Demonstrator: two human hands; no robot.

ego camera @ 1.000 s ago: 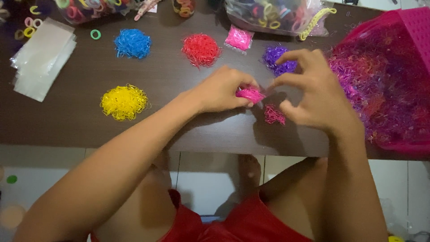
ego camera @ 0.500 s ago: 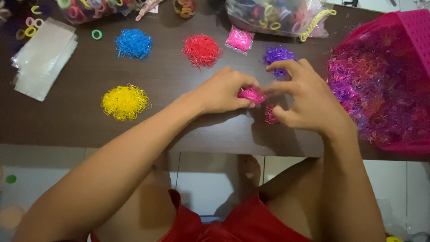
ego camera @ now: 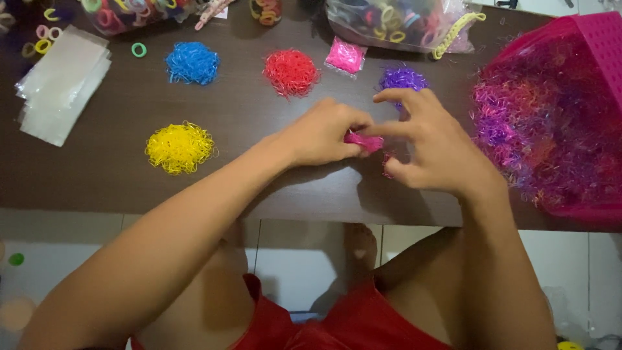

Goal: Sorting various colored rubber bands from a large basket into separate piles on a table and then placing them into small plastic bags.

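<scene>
Between both hands, pink bundle [ego camera: 364, 140] crosswise

On the table [ego camera: 116, 175], 2 hands meet at the middle, the left hand [ego camera: 321, 133] and right hand [ego camera: 427, 146] both touching a band clump [ego camera: 364, 141]. Behind them lie 4 piles in a row. Another pile [ego camera: 179, 148] lies left. A basket [ego camera: 583, 110] stands right. Plastic sheets [ego camera: 61, 84] lie far left.
</scene>
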